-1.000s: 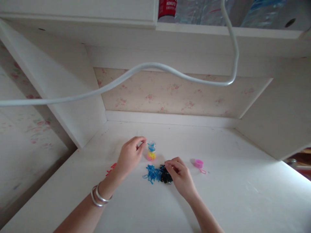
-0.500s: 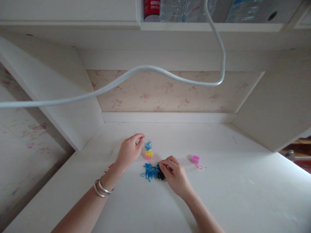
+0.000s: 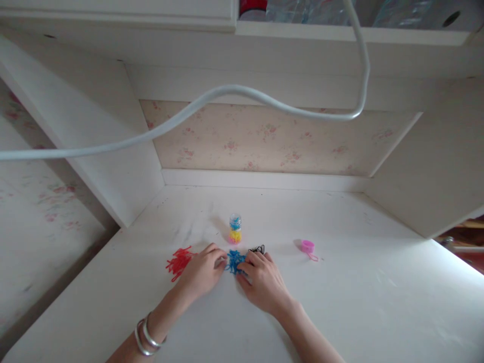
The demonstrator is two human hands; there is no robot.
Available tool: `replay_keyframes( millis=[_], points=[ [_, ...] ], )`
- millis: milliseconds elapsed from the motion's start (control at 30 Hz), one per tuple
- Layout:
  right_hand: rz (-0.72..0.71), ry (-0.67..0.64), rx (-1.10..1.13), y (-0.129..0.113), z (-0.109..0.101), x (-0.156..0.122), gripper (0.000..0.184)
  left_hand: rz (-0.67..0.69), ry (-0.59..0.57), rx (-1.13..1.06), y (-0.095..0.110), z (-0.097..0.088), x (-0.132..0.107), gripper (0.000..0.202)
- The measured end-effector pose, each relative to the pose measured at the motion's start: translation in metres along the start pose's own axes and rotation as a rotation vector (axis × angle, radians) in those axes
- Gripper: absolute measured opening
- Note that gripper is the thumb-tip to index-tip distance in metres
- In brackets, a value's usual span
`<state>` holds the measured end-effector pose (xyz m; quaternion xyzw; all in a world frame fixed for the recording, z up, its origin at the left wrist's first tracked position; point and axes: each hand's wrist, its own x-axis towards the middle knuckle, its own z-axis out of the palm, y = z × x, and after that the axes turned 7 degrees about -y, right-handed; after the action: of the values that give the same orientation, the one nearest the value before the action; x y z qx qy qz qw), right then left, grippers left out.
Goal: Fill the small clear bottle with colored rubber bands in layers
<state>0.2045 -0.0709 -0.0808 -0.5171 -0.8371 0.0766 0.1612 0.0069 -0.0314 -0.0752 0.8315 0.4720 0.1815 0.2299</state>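
Observation:
A small pile of blue rubber bands (image 3: 236,261) lies on the white desktop between my hands. My left hand (image 3: 206,268) is at the pile's left edge, its thumb and fingers pinched together on a blue band. From the right, my right hand (image 3: 262,280) reaches in with curled fingers gripping the near right side of the pile. Black rubber bands (image 3: 258,249) show just behind the right hand, partly hidden by it. Beyond the blue pile stands a clear little jar (image 3: 235,229) with pink, yellow and blue bands in layers, its top open.
Red rubber bands (image 3: 179,262) lie left of my left hand, partly covered by it. A pink lid with a loop (image 3: 307,246) rests to the right. A white cable (image 3: 234,91) hangs across the view below an overhead shelf (image 3: 340,31). Side panels bound the desk.
My left hand has come down from the jar's mouth to the blue pile, uncovering the red bands. My right hand has shifted from the black bands to the blue ones. The view has tilted slightly.

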Motion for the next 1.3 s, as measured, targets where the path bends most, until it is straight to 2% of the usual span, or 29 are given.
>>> replay_keyframes(
  millis=[67,233,367,533,667,767,933,1000,1167,1300],
  points=[
    [0.001,0.010,0.002,0.000,0.001,0.001,0.012,-0.032,-0.063,0.012,-0.004,0.003,-0.003,0.018],
    [-0.005,0.026,0.027,-0.001,0.003,0.000,0.012,-0.055,-0.113,0.039,-0.008,0.001,-0.009,0.021],
    [-0.058,-0.007,0.008,-0.002,0.005,-0.001,0.011,-0.066,-0.116,0.058,-0.006,0.000,-0.011,0.020],
    [-0.034,0.014,-0.022,-0.004,0.009,0.002,0.015,-0.046,-0.123,0.071,-0.005,0.002,-0.010,0.019],
    [-0.039,0.039,-0.004,-0.005,0.006,0.002,0.018,-0.016,-0.077,0.074,-0.008,0.005,-0.009,0.023],
    [-0.004,0.098,0.102,-0.004,0.003,0.002,0.020,-0.020,-0.005,0.092,-0.010,0.006,-0.008,0.025],
    [0.087,0.299,0.389,0.003,-0.004,0.010,0.027,-0.044,0.064,0.145,-0.008,0.004,-0.007,0.027],
    [0.119,0.373,0.440,0.006,-0.012,0.018,0.028,-0.060,0.074,0.168,-0.007,0.003,-0.007,0.028],
    [0.159,0.514,0.401,0.008,-0.039,0.049,0.027,-0.093,0.088,0.217,-0.005,0.003,-0.007,0.029],
    [0.112,0.516,0.306,0.009,-0.053,0.076,0.029,-0.095,0.118,0.228,-0.005,0.006,-0.008,0.028]
  ],
)
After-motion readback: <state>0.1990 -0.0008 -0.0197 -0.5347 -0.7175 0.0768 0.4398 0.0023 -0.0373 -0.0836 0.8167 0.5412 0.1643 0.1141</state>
